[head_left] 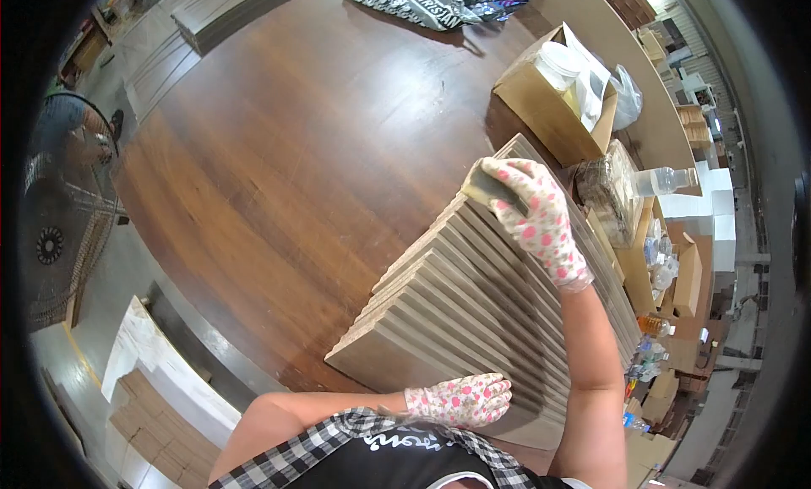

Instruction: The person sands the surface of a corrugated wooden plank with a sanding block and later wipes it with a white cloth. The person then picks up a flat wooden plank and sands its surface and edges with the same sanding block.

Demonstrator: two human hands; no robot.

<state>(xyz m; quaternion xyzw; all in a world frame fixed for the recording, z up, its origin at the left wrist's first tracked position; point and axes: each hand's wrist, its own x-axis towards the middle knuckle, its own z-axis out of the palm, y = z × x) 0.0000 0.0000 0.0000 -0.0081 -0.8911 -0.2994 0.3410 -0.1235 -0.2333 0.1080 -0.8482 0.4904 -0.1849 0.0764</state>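
A row of brown-grey boards [439,295] leans in overlapping, staggered fashion on the brown wooden table [279,142]. My right hand [536,214], in a white glove with pink flowers, is closed round a sanding sponge [487,189], a worn yellowish block with a dark face. It is at the upper edges of the boards toward the far end of the row. My left hand [465,400], in a matching glove, lies flat against the nearest boards, fingers stretched and holding nothing.
Right of the boards are an open cardboard box [541,100] with white tubs, a wrapped bundle [606,193], a plastic bottle [663,181] and more boxes. A patterned bag [414,0] lies at the far edge. A floor fan [63,202] stands left, near stacked panels [241,16].
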